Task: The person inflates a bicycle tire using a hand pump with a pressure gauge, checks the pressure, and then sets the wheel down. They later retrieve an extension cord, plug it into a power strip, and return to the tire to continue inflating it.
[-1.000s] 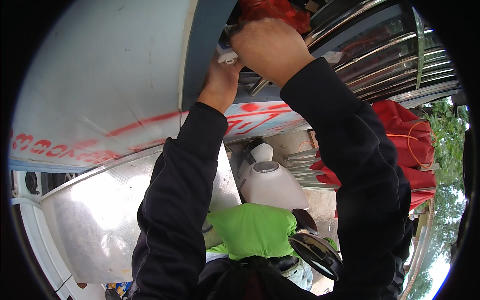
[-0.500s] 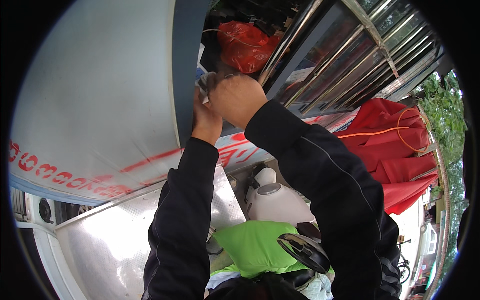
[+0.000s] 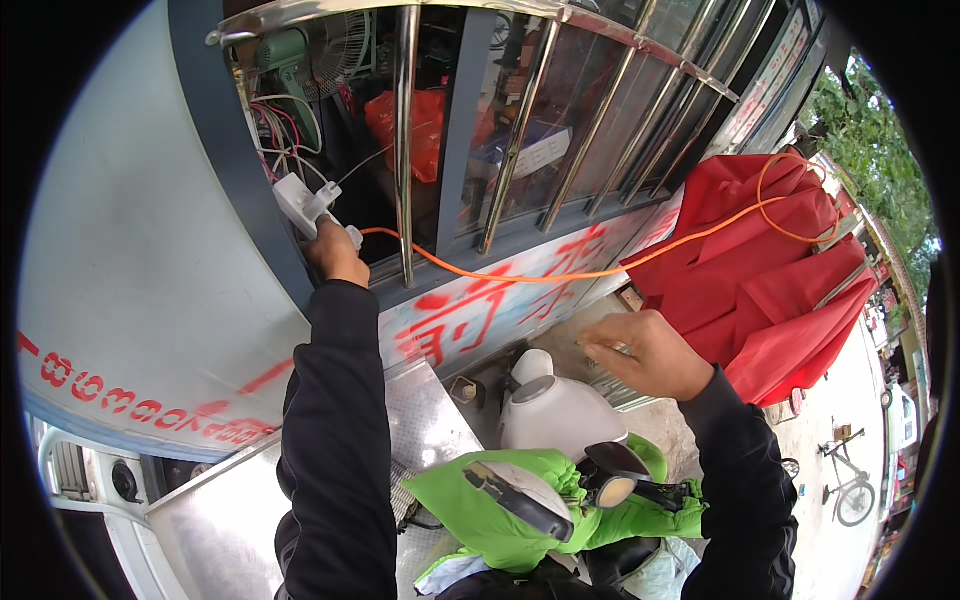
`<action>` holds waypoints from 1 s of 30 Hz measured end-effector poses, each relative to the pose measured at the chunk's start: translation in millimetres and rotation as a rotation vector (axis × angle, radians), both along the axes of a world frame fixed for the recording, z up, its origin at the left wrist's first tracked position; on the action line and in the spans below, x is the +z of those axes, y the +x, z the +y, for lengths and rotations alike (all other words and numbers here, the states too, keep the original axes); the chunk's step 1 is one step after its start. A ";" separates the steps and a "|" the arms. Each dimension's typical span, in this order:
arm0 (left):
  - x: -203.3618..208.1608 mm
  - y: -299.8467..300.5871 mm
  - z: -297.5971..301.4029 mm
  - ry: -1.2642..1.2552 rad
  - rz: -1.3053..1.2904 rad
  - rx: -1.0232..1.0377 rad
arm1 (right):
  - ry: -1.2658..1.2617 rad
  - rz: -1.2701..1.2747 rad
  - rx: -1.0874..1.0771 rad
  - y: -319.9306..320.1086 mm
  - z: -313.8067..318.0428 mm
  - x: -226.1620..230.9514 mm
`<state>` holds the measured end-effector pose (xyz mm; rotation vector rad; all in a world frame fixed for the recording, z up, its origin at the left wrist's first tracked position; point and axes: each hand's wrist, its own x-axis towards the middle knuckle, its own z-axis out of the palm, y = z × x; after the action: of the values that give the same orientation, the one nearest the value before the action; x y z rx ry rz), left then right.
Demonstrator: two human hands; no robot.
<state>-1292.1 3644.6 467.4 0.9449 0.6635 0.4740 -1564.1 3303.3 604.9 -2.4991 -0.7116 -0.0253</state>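
Observation:
My left hand [image 3: 338, 252] reaches in at the barred window and grips a white power strip [image 3: 296, 205] by its lower end. A white plug [image 3: 322, 200] sits on the strip, with a thin pale cord running from it. From the strip's lower end an orange cable [image 3: 560, 278] runs out past a steel bar, along the wall and onto a red cover. My right hand [image 3: 650, 353] hangs in mid-air above the white scooter [image 3: 560, 415], well apart from the strip. Its fingers are loosely curled toward the thumb, and I see nothing between them.
Steel window bars [image 3: 405, 150] stand beside my left hand. Behind them are a red plastic bag [image 3: 410, 125], a green fan [image 3: 285, 75] and tangled wires. Below lie a green cover [image 3: 490, 500], a scooter mirror [image 3: 520, 500] and a metal sheet [image 3: 215, 520]. The red cover [image 3: 740, 270] drapes at right.
My hands were together by the window frame. My right hand has pulled away rightward and down, while the left stays with the strip. The view has shifted, showing more of the window.

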 end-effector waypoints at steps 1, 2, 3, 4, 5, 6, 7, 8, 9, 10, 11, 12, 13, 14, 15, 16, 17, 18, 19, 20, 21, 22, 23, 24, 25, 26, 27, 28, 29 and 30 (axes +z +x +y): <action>-3.6 -1.3 0.6 0.114 -0.024 0.028 | 0.069 0.050 -0.060 -12.5 -16.5 -5.2; -7.2 -3.0 0.5 0.232 -0.048 0.057 | 0.142 0.101 -0.118 -24.2 -30.2 -11.2; -10.9 -7.2 1.8 0.350 -0.070 0.085 | 0.200 0.176 -0.204 -32.5 -41.6 -17.2; -13.7 -12.8 1.6 0.406 -0.122 0.039 | 0.232 0.184 -0.203 -39.3 -52.3 -21.8; -14.8 -19.6 0.7 0.464 -0.174 -0.010 | 0.250 0.212 -0.231 -46.9 -61.6 -25.1; -13.2 -27.7 1.1 0.522 -0.228 -0.062 | 0.270 0.238 -0.259 -53.7 -68.4 -28.9; -11.0 -36.9 -4.3 0.516 -0.281 -0.053 | 0.305 0.228 -0.256 -59.1 -73.2 -32.8; -5.7 -48.8 -6.1 0.594 -0.343 -0.050 | 0.331 0.235 -0.256 -64.7 -77.4 -36.4; 2.8 -61.7 -6.5 0.647 -0.392 -0.050 | 0.355 0.242 -0.255 -70.1 -81.6 -39.2; 14.6 -72.8 -9.2 0.699 -0.444 -0.052 | 0.379 0.244 -0.255 -75.0 -85.9 -41.7; 26.0 -84.4 -16.5 0.705 -0.512 -0.009 | 0.386 0.229 -0.268 -81.7 -90.8 -43.8; 39.7 -99.0 -17.4 0.854 -0.541 -0.043 | 0.395 0.224 -0.271 -87.6 -96.4 -45.5; 53.8 -114.8 -18.4 1.004 -0.569 -0.078 | 0.405 0.218 -0.274 -93.5 -103.0 -46.7; 69.1 -128.4 -21.0 1.164 -0.584 -0.107 | 0.414 0.212 -0.278 -99.2 -109.9 -48.1; 84.9 -137.3 -27.6 1.345 -0.699 -0.073 | 0.428 0.208 -0.278 -104.4 -117.0 -49.4; 103.2 -142.3 -32.6 1.563 -0.843 -0.111 | 0.482 0.231 -0.311 -108.2 -123.6 -51.7; 121.5 -142.8 -38.3 1.783 -0.948 -0.171 | 0.537 0.244 -0.334 -111.5 -129.8 -54.3; 139.0 -139.4 -46.5 1.984 -1.001 -0.247 | 0.587 0.252 -0.359 -113.6 -137.1 -56.2; 155.2 -134.4 -55.1 2.140 -1.028 -0.333 | 0.590 0.300 -0.421 -112.2 -145.0 -58.0; 169.1 -129.4 -63.0 2.331 -1.021 -0.384 | 0.689 0.296 -0.384 -108.7 -151.6 -60.7; 180.5 -124.7 -71.1 2.502 -1.014 -0.375 | 0.753 0.300 -0.403 -102.3 -158.5 -63.1; 191.1 -118.7 -78.1 2.668 -0.977 -0.363 | 0.804 0.303 -0.447 -94.1 -167.0 -63.7; 200.5 -113.7 -83.1 2.750 -0.962 -0.363 | 0.797 0.276 -0.442 -83.1 -176.1 -63.2; 208.0 -110.4 -86.7 2.855 -0.910 -0.363 | 0.793 0.240 -0.424 -68.6 -183.9 -62.6; 213.6 -108.4 -89.2 2.954 -0.789 -0.399 | 0.806 0.225 -0.479 -52.3 -189.5 -62.5; 217.2 -107.4 -90.9 2.969 -0.949 -0.262 | 0.845 0.165 -0.439 -33.6 -194.8 -61.7; 220.8 -105.4 -92.3 2.935 -0.954 -0.278 | 0.847 0.170 -0.548 -12.0 -201.6 -59.0; 223.6 -104.5 -91.7 2.928 -0.965 -0.269 | 0.874 0.158 -0.575 12.1 -205.7 -57.1; 225.4 -103.3 -91.2 2.914 -0.975 -0.300 | 0.946 0.138 -0.638 35.0 -210.4 -54.7; 226.3 -102.1 -90.2 2.907 -0.982 -0.312 | 1.021 0.136 -0.703 56.0 -216.2 -51.2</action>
<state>-1394.2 3554.4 693.7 2.8324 -1.9302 1.3735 -1508.1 3087.1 553.7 -1.6006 0.2532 -0.3668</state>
